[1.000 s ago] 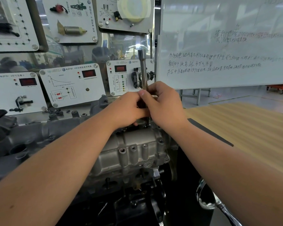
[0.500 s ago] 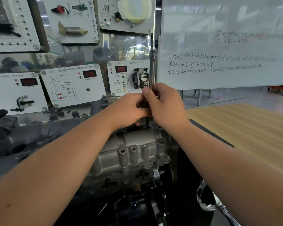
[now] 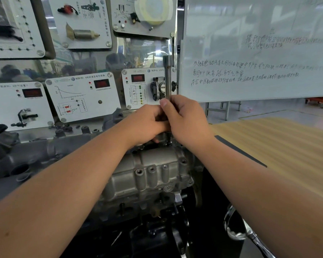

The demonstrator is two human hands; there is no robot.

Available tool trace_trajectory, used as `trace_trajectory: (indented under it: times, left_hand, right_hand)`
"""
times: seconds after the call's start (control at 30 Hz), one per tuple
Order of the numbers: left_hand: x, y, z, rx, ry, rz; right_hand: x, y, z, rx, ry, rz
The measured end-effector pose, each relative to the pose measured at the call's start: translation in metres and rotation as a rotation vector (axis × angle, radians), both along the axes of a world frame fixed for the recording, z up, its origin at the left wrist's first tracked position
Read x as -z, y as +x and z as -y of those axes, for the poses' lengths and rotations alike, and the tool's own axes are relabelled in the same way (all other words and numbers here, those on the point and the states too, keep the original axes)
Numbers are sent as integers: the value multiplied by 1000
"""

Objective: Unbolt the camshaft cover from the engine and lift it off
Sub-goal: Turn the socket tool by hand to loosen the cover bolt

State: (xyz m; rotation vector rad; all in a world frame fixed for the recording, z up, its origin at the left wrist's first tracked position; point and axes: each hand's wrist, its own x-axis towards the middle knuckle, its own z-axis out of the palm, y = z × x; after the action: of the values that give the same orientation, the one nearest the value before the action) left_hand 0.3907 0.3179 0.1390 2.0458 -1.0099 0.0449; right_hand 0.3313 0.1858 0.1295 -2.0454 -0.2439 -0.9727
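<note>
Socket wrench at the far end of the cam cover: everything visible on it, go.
The socket wrench is a slim bar of bright, smooth metal, standing almost upright with a squarish head at its top end. Both hands wrap its lower part: the left hand from the left, the right hand from the right with the thumb up along the shaft. Its dark lower tip shows below the hands, at the far edge of the camshaft cover; the bolt itself is hidden.

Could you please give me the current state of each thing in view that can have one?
Wrench: upright, gripped by both hands, lower end down at the cover.
Left hand: curled round the wrench.
Right hand: curled round the wrench.
Camshaft cover: in place on the engine, not lifted.
Whiteboard: written on.
</note>
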Motion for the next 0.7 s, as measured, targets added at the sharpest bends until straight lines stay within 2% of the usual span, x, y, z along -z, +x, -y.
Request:
trace_trajectory:
  times: [0.27, 0.47, 0.7]
  left_hand:
    - [-4, -2, 2, -73, 61, 85]
    - [-2, -5, -2, -13, 5, -27]
    - [-3, 0, 0, -78, 57, 62]
  right_hand:
    - [0, -1, -2, -28, 96, -1]
    - [-2, -1, -1, 8, 36, -33]
    - [-1, -2, -2, -32, 71, -21]
